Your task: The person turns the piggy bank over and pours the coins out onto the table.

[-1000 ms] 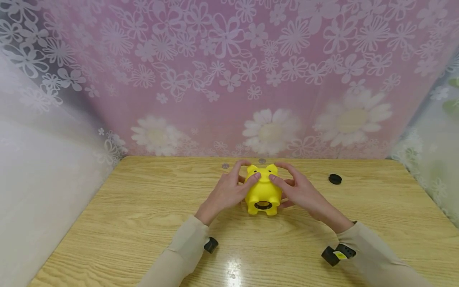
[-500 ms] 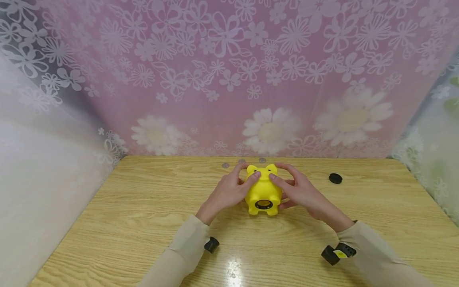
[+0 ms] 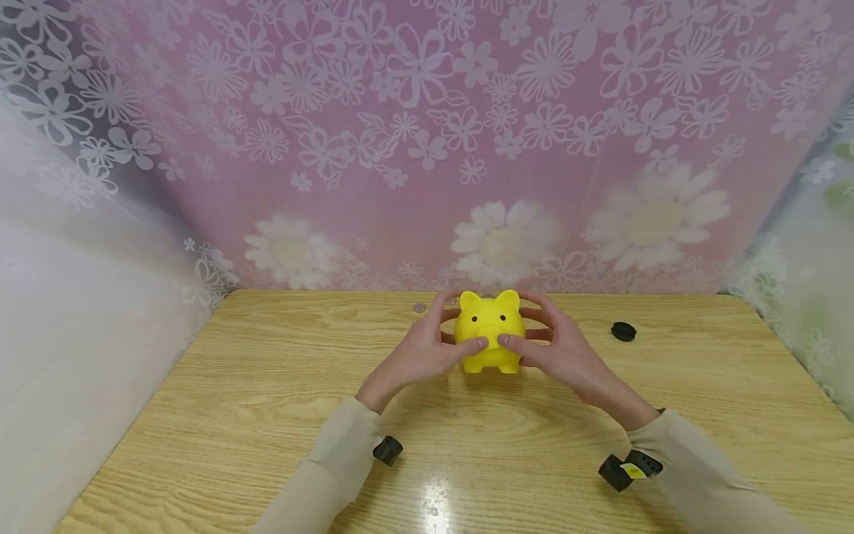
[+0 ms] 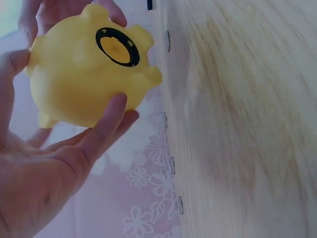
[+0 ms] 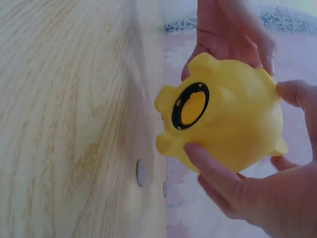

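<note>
A yellow pig-shaped piggy bank (image 3: 491,326) is held between both hands, its face and black eyes toward the head camera. My left hand (image 3: 427,347) grips its left side, thumb on the front by the snout and fingers around the back. On the other side my right hand (image 3: 559,350) grips it the same way. Both wrist views show the piggy bank off the table. In the right wrist view, a black-rimmed round opening (image 5: 190,105) shows in its belly between the feet; the head view hides it.
Several coins lie near the table's far edge, one coin (image 3: 419,307) left of the piggy bank and another coin (image 5: 140,173) in the right wrist view. A round black plug (image 3: 623,331) lies to the right. A pink flowered curtain (image 3: 373,185) hangs behind the wooden table (image 3: 267,415).
The piggy bank has tipped from showing its belly opening to showing its face, and sits slightly higher in the head view. Both hands keep their grip and turn with it.
</note>
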### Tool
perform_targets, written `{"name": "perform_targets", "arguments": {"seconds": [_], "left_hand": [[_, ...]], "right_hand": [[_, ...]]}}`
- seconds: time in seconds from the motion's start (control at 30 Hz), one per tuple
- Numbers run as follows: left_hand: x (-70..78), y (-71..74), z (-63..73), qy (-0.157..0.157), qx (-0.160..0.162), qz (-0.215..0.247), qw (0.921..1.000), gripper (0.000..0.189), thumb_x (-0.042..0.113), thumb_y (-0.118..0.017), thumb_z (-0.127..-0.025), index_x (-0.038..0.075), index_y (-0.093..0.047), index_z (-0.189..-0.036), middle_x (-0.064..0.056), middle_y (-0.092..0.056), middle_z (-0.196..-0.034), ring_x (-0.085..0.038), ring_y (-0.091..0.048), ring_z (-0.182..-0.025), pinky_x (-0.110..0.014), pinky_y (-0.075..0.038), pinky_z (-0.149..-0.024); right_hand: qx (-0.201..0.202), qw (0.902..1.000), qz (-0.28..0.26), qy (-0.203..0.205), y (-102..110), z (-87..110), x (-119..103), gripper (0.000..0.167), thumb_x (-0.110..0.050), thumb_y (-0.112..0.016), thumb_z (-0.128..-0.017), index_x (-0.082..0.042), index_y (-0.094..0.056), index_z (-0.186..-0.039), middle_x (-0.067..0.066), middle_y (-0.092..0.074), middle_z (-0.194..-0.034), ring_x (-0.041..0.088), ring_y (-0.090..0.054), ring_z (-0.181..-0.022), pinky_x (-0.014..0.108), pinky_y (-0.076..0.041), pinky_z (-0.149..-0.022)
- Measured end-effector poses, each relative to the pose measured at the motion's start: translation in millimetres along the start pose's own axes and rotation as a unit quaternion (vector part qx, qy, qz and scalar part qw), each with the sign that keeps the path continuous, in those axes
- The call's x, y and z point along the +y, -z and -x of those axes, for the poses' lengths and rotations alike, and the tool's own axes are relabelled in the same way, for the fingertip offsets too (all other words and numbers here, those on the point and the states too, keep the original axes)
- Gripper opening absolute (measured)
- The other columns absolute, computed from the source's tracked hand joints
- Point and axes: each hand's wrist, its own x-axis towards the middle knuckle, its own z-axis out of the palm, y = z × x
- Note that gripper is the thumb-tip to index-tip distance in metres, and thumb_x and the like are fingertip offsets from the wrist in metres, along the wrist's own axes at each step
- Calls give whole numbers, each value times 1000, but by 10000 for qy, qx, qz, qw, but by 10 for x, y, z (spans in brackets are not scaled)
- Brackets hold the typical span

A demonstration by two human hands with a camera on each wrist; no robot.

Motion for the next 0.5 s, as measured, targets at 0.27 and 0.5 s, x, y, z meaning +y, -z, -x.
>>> {"name": "perform_targets", "arguments": {"seconds": [0.27,0.5], "left_hand": [[-21,7,3,-629,225,638,9957,84,22,-85,-83,36,-33,-148,-4,-35,-159,-37,-57,-133,-41,-60,-97],[-9,-15,7,-1640,651,389,9835,77,4,-87,-74,22,-39,-132,6,-29,-163,-33,-42,-145,-53,-52,-106]], "right_hand": [[274,9928,278,1135,-20,-34,65,75,-12,-79,-89,-18,-40,-153,13,-34,-162,47,-44,-141,46,-62,-91],[689,9568,735,2728,-62,-29,95,76,10,-83,-75,-7,-49,-140,14,-34,-162,44,-39,-146,60,-54,-94]]}}
